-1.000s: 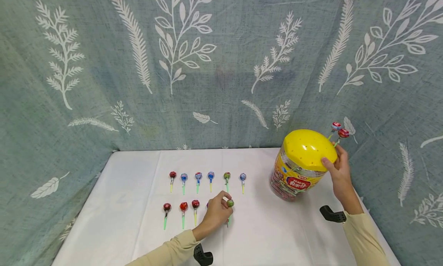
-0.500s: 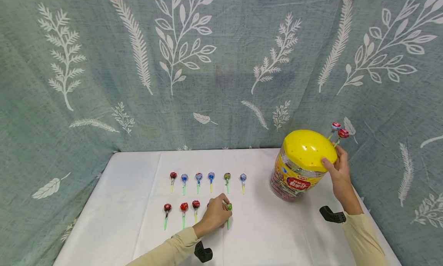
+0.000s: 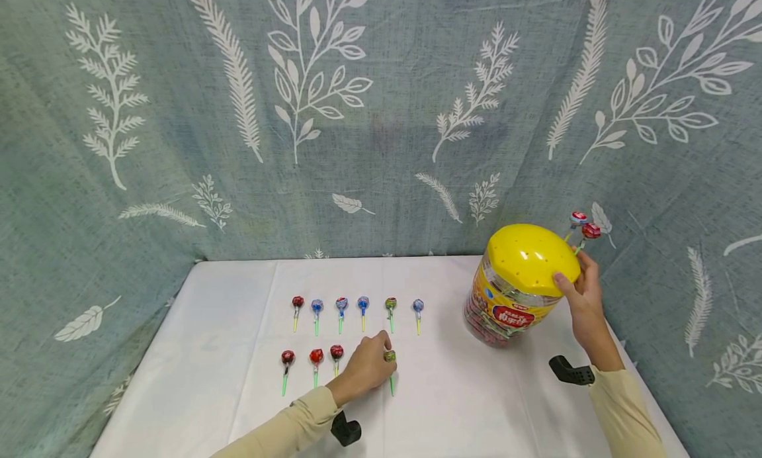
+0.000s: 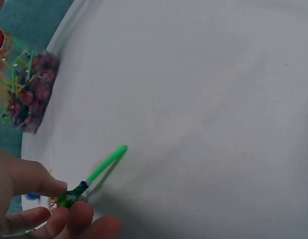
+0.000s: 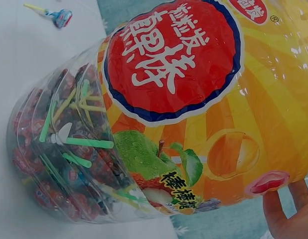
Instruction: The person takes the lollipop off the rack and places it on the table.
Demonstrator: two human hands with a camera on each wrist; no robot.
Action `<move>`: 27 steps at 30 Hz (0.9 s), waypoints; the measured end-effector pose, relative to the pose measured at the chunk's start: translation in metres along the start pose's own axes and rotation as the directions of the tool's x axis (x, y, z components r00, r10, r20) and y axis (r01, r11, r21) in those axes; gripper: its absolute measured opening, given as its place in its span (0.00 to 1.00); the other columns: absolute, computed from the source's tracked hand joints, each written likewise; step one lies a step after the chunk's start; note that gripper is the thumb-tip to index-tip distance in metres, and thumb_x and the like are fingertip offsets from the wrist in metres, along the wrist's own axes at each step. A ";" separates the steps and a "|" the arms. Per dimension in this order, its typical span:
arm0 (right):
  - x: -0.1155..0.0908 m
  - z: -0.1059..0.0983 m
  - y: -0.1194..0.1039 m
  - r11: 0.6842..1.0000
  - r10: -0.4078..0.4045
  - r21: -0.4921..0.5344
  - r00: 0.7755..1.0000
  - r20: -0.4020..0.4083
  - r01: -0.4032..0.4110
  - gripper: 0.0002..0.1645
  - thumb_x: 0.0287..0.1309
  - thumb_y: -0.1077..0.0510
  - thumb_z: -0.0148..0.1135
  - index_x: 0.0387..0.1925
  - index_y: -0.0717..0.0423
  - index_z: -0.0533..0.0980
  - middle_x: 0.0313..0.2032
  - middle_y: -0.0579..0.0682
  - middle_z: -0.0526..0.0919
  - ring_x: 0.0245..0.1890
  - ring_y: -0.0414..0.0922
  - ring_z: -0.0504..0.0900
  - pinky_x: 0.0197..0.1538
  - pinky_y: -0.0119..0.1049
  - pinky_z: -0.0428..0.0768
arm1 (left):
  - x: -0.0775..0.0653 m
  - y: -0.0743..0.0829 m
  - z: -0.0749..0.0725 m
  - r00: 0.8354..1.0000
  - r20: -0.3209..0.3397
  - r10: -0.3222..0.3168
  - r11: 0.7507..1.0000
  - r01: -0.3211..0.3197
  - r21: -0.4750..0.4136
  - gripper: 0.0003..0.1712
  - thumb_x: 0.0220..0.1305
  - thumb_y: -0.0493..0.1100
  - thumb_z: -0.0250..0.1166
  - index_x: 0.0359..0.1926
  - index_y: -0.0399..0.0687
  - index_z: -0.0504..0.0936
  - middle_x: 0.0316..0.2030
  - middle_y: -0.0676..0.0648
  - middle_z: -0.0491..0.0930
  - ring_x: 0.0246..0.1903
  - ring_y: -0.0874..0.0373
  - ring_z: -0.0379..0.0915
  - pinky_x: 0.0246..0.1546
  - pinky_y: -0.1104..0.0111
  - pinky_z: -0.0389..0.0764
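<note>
My left hand (image 3: 364,366) pinches a green-wrapped lollipop (image 3: 389,357) low over the white table; its stick points toward me. In the left wrist view, thumb and fingers surround the wrapped head, while the green stick (image 4: 107,165) stays uncovered. With the right hand (image 3: 586,306) I grip the yellow lid (image 3: 530,256) of a big lollipop jar (image 3: 503,309), which leans over. Two lollipops (image 3: 591,231) poke up at the lid's right edge beside my fingers; where their sticks end is hidden. The right wrist view shows many lollipops through the jar's clear wall (image 5: 59,149).
A back row of several lollipops (image 3: 363,302) lies across the table (image 3: 226,312). Nearer me are three red ones (image 3: 316,356), left of my left hand. A patterned curtain (image 3: 381,134) surrounds the table's back and sides.
My left hand has brought the green lollipop slightly left and toward me, its stick now pointing straighter. The right hand and jar have stayed put.
</note>
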State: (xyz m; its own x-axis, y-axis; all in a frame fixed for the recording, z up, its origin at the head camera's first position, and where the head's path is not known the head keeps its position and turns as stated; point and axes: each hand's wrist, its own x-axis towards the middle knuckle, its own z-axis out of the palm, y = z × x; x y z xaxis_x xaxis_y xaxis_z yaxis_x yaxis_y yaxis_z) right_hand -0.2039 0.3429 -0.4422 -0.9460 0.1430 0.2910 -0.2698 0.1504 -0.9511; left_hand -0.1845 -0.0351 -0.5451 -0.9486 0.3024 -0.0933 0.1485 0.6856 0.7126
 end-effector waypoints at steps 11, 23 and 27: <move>0.001 0.000 0.000 0.999 0.016 -0.030 1.000 -0.020 -0.017 0.41 0.66 0.59 0.53 0.72 0.50 0.42 0.70 0.57 0.51 0.57 0.36 0.65 0.57 0.18 0.64 | 0.011 0.015 -0.017 0.998 -0.021 0.063 0.997 -0.062 0.044 0.13 0.48 0.36 0.65 0.38 0.40 0.77 0.13 0.54 0.69 0.13 0.63 0.63 0.13 0.70 0.64; 0.001 0.001 -0.001 1.000 0.015 -0.026 1.000 -0.016 -0.016 0.41 0.66 0.59 0.52 0.72 0.48 0.43 0.69 0.57 0.53 0.56 0.36 0.65 0.57 0.18 0.64 | 0.023 0.043 -0.034 0.983 -0.071 0.171 0.981 -0.176 -0.078 0.07 0.52 0.36 0.65 0.35 0.41 0.79 0.19 0.52 0.73 0.14 0.64 0.65 0.14 0.72 0.67; 0.001 0.000 0.000 0.999 0.017 -0.042 1.000 -0.012 -0.017 0.40 0.67 0.59 0.52 0.72 0.47 0.43 0.70 0.56 0.53 0.56 0.35 0.66 0.57 0.18 0.64 | 0.026 0.052 -0.039 0.975 -0.051 0.217 0.963 -0.222 -0.155 0.06 0.55 0.36 0.64 0.36 0.43 0.80 0.22 0.51 0.75 0.17 0.63 0.69 0.17 0.71 0.72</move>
State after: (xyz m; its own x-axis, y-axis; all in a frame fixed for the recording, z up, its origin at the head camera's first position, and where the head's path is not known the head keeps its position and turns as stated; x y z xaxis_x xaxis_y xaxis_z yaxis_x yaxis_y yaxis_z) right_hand -0.2046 0.3429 -0.4422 -0.9481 0.1575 0.2761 -0.2455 0.1889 -0.9508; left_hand -0.2123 -0.0172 -0.4830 -0.9068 0.4097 0.0992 0.3107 0.4905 0.8142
